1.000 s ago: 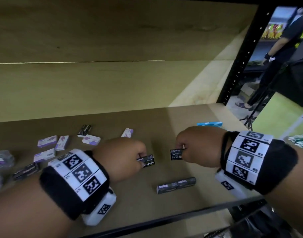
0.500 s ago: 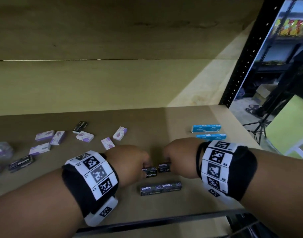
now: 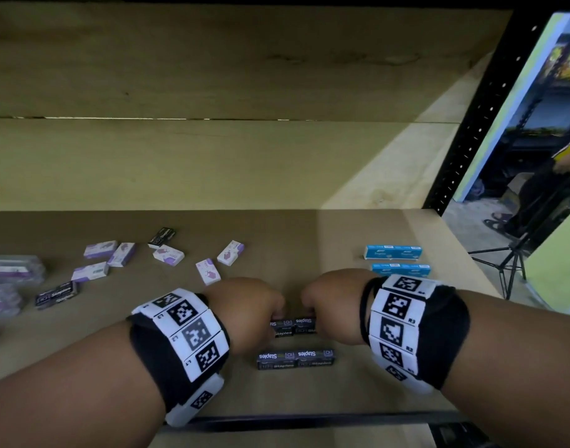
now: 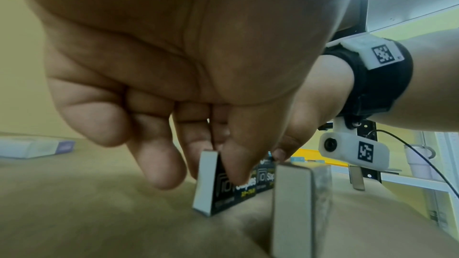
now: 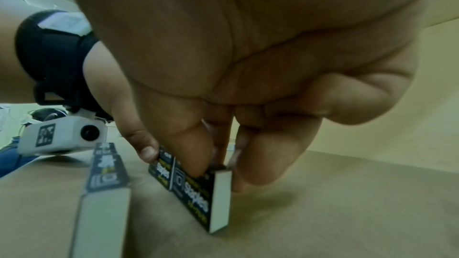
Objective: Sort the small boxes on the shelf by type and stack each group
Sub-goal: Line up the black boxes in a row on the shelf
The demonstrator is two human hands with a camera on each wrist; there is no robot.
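My left hand pinches a black staples box standing on its long edge on the shelf board. My right hand pinches a second black staples box, end to end against the first. A row of two more black boxes stands just in front of them, toward me. Several purple-and-white boxes lie scattered at the back left. Two blue boxes lie at the back right.
Two other black boxes lie at the left and at the back. Clear plastic packs sit at the far left edge. A black metal rail runs along the shelf front, and a black upright post stands at the right.
Both hands have come together and lowered toward the front. The two black boxes they hold, apart a second ago, now meet end to end behind the front row.
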